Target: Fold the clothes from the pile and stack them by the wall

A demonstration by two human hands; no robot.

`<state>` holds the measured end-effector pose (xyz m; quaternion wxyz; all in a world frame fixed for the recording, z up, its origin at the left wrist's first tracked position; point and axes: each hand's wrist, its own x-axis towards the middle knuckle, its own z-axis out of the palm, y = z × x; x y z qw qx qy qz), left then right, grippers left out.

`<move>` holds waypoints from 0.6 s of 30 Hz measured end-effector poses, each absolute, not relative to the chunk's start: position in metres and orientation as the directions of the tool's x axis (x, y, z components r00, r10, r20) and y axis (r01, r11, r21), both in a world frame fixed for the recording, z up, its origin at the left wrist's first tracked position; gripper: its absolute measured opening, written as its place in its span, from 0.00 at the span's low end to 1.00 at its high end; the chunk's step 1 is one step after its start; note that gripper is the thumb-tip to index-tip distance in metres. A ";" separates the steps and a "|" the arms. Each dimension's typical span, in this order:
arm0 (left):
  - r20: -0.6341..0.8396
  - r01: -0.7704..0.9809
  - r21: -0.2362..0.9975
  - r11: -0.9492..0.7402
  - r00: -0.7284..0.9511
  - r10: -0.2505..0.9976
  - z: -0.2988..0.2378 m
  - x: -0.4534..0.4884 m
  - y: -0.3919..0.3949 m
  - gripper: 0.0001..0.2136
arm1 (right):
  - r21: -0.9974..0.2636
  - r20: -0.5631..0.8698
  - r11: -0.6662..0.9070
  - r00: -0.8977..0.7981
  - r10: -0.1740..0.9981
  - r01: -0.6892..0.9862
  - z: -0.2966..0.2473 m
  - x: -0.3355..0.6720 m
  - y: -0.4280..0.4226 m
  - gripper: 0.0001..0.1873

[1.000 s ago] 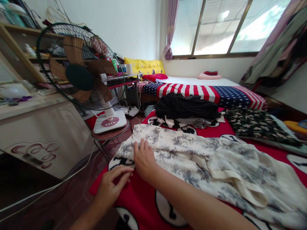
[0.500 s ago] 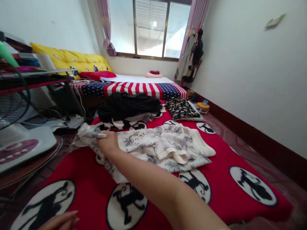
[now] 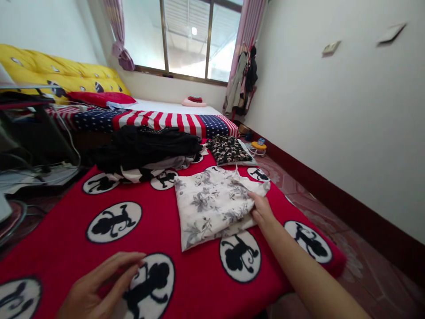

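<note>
A white garment [image 3: 212, 201] with a grey flower print lies folded into a rough rectangle on the red blanket [image 3: 109, 184] with its round monkey patches. Whether it is a shirt or a dress, I cannot tell. My right hand [image 3: 260, 207] grips its right end, thumb on top and the other fingers mostly hidden by the cloth. Down at the lower left, my left hand [image 3: 102, 283] hovers over the blanket with bent fingers, thumb apart from them, holding nothing. It is some way off the garment.
Behind the garment lies a heap of black clothes [image 3: 149, 148], and to its right a folded black floral piece [image 3: 229, 149]. A bed with a striped, starred cover [image 3: 159, 119] stands beyond. At the right is a wall [image 3: 315, 110]; a small yellow stool [image 3: 259, 145] stands near it.
My right hand has gone from the garment's left end to its right end, bringing the left part over, so the garment is shorter. My left hand has come further into view. The view has swung right.
</note>
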<state>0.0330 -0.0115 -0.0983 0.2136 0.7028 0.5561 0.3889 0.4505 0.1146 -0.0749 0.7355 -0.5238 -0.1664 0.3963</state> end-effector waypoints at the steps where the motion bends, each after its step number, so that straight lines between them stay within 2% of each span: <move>1: 0.328 0.591 0.739 -0.324 0.105 0.939 -0.088 0.047 -0.002 0.11 | -0.903 -0.178 0.123 0.618 0.766 -0.412 -0.079 0.456 0.109 0.14; 7: 0.448 0.517 0.632 -0.577 0.363 0.817 -0.043 0.123 0.054 0.15 | -0.897 -0.215 0.048 0.529 0.821 -0.440 -0.080 0.467 0.091 0.17; 12: 0.432 0.552 0.449 -0.703 0.554 0.711 -0.057 0.166 0.089 0.18 | -0.934 -0.225 -0.038 0.502 0.835 -0.356 -0.079 0.490 0.069 0.17; 14: 0.418 0.586 0.374 -0.719 0.586 0.695 -0.069 0.176 0.094 0.19 | -0.974 -0.154 -0.014 0.614 0.774 -0.228 -0.077 0.502 0.065 0.21; 16: 0.426 0.608 0.319 -0.727 0.593 0.683 -0.080 0.182 0.094 0.21 | -0.998 0.063 0.044 0.724 0.687 0.044 -0.073 0.512 0.068 0.25; 18: 0.457 0.600 0.300 -0.741 0.592 0.664 -0.086 0.182 0.089 0.19 | -0.932 0.296 0.045 0.685 0.666 0.358 -0.069 0.521 0.074 0.26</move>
